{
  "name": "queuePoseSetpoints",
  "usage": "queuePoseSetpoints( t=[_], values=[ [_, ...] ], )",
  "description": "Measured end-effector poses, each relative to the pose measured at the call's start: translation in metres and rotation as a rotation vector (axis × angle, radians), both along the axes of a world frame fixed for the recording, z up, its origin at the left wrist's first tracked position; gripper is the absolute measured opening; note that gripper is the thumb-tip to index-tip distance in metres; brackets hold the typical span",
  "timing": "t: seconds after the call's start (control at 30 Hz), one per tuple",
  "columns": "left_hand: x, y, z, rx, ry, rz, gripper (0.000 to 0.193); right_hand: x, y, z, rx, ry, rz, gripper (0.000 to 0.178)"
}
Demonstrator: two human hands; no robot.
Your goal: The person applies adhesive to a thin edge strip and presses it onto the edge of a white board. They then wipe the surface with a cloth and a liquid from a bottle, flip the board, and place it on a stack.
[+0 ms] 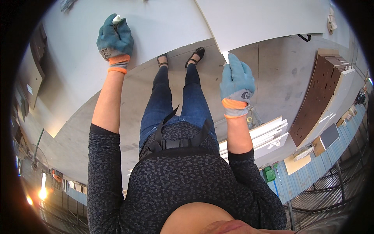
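As left hand (pixel 114 38) encloses white-tipped item (pixel 117 19) | right hand (pixel 237 80) pinches white sliver (pixel 225 57) | (panel edge (pixel 253 38) near)

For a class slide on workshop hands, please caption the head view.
Gloved at white panels: left hand gripping a white-tipped item, right hand holding a slim white piece.
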State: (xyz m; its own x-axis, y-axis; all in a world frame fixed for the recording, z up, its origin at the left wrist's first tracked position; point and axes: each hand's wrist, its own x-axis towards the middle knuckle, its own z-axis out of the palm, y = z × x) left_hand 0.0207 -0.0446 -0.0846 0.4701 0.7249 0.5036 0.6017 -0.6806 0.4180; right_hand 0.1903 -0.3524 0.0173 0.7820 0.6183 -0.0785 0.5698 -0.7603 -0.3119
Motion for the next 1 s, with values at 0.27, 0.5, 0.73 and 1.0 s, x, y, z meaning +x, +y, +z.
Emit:
queuePoseSetpoints(
  t=[0.27, 0.5, 0.73, 1.0],
  values=[
    [0.0, -0.004, 0.002, -0.059, 0.033, 0.022, 0.025, -0.003, 0.008, 0.0, -0.108, 0.039, -0.011, 0.031],
    [0.001, 0.0, -0.002, 0.006, -0.006, -0.007, 0.025, 0.0, 0.002, 0.009, -0.251, 0.09, 0.032, 0.029],
    [0.003, -0.002, 0.004, -0.006, 0.021, 0.012, 0.024, -0.003, -0.011, 0.018, -0.186, 0.075, -0.019, 0.029],
    [0.003, -0.004, 0.007, -0.039, 0.028, 0.027, 0.024, -0.003, 0.007, 0.021, -0.069, 0.027, 0.019, 0.032]
  ],
)
